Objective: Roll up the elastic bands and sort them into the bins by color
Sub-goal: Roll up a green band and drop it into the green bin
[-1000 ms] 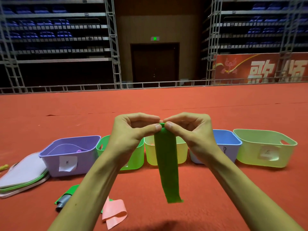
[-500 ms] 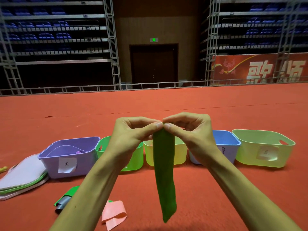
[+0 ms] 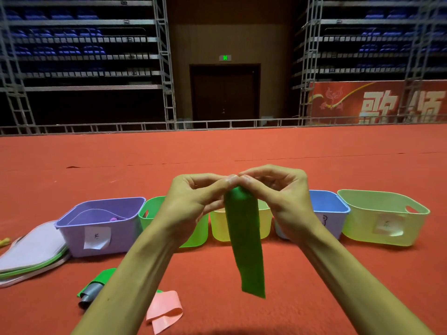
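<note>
A green elastic band [image 3: 245,243] hangs down in front of me. My left hand [image 3: 193,201] and my right hand [image 3: 278,194] pinch its top end together between thumbs and fingertips. Behind them a row of bins stands on the red floor: a purple bin [image 3: 101,223], a green bin [image 3: 152,211], a yellow bin [image 3: 264,226], a blue bin [image 3: 326,209] and a pale green bin [image 3: 382,218]. Loose bands lie near me: a pink band [image 3: 164,310], a grey band [image 3: 90,294] and a green band [image 3: 101,278].
A stack of flat lids [image 3: 31,255] lies left of the purple bin. The red carpet [image 3: 217,151] stretches back to a metal rail and scaffold stands.
The hanging green band has turned from edge-on to flat again and its lower end swung slightly right. Both hands stay pinched at its top.
</note>
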`<state>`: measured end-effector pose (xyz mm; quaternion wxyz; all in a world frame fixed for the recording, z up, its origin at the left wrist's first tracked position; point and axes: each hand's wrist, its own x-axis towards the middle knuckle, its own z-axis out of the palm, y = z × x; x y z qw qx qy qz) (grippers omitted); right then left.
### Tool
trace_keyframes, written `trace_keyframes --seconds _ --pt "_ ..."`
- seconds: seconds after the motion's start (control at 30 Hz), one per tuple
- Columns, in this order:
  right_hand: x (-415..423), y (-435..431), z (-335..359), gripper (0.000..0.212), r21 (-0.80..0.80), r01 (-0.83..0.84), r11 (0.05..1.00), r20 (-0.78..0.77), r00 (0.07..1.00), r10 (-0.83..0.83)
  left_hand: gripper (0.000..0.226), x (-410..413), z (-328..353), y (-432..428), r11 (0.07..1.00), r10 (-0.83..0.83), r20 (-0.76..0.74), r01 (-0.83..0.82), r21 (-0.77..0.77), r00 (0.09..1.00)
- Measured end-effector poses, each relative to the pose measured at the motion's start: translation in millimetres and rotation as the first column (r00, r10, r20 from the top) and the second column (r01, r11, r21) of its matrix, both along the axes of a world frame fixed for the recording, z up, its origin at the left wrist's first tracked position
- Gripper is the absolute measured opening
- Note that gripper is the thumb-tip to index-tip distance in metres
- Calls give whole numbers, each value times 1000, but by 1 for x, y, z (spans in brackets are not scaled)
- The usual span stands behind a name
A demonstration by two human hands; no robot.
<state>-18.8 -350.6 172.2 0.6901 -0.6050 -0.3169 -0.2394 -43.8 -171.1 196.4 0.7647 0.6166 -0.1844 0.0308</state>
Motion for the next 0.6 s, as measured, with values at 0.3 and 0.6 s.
trace_keyframes --seconds 0.3,0.6 --pt "-1 -2 -5 14 -10 -92 996 -83 992 91 28 3 -7 -2 998 60 63 -60 9 996" --pt "-1 -1 -4 8 -5 -65 998 -68 996 64 35 2 -6 1 996 38 49 -42 77 998"
